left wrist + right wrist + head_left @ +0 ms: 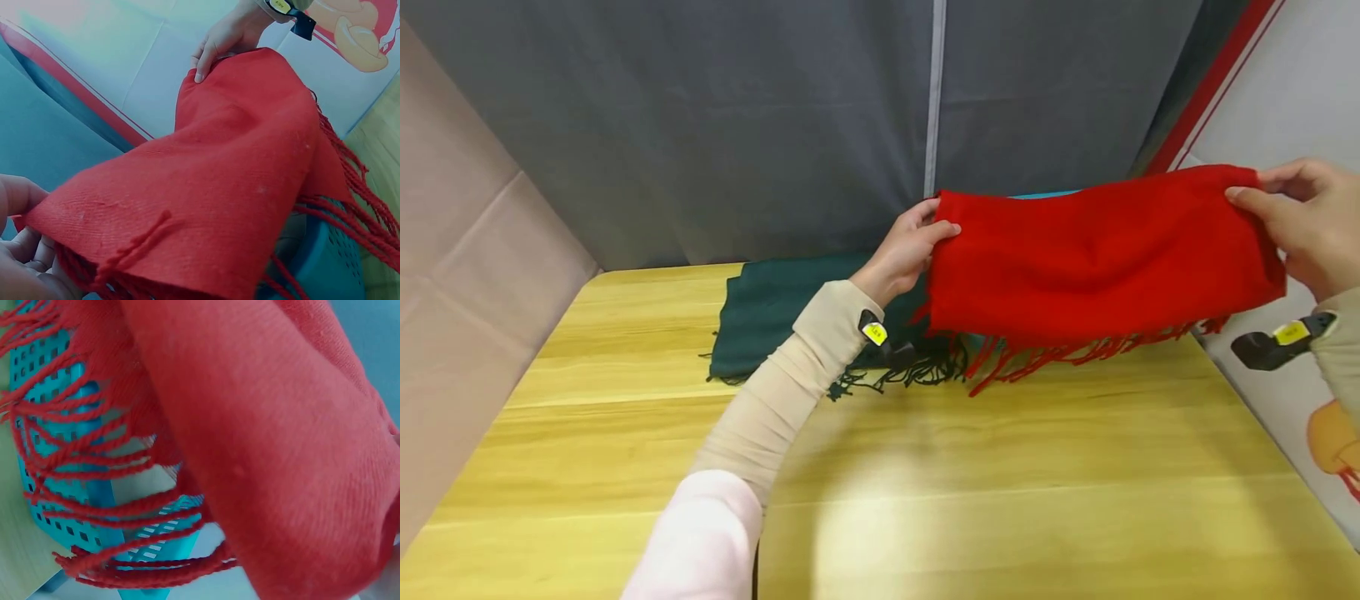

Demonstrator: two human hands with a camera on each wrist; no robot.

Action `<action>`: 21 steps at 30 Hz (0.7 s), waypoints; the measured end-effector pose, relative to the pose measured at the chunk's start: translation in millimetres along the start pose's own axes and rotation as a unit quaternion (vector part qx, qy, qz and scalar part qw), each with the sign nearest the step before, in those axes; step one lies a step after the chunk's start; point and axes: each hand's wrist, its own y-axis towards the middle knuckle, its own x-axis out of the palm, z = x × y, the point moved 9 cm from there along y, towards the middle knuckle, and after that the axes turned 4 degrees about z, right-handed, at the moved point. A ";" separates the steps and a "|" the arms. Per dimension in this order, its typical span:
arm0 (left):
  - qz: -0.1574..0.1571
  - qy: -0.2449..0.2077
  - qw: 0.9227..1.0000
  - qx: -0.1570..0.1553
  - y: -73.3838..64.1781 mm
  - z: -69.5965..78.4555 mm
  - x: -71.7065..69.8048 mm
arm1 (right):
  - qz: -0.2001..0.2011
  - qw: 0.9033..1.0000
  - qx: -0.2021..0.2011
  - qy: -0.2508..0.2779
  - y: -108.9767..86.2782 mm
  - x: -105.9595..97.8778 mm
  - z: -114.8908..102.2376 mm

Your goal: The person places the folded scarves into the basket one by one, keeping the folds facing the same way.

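A folded red scarf (1097, 258) with a fringe along its lower edge hangs between both hands. My left hand (906, 250) pinches its left upper corner between thumb and fingers. At the other end, my right hand (1311, 212) grips the right upper corner. Behind and below the scarf is a blue perforated plastic basket (62, 419), mostly hidden by the cloth in the head view. In the left wrist view part of the basket's side (337, 256) shows under the fringe. Left of it, a dark green fringed scarf (790, 308) lies folded on the table, partly behind my left forearm.
The wooden table (880, 492) stretches toward me. A grey curtain (760, 125) hangs along its back edge. A pinkish wall panel (475, 250) stands at the left, and a white printed sheet with a red border (1300, 100) stands at the right.
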 end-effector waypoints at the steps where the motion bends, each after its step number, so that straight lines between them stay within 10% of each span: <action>1: 0.004 -0.001 1.000 -0.003 1.0 -1.0 0.2 | -0.002 1.000 0.005 0.005 0.7 1.4 -0.1; 21: 0.032 -0.130 0.988 -0.082 38.4 -33.5 -4.2 | 0.036 0.995 -0.042 0.085 30.8 21.8 -34.3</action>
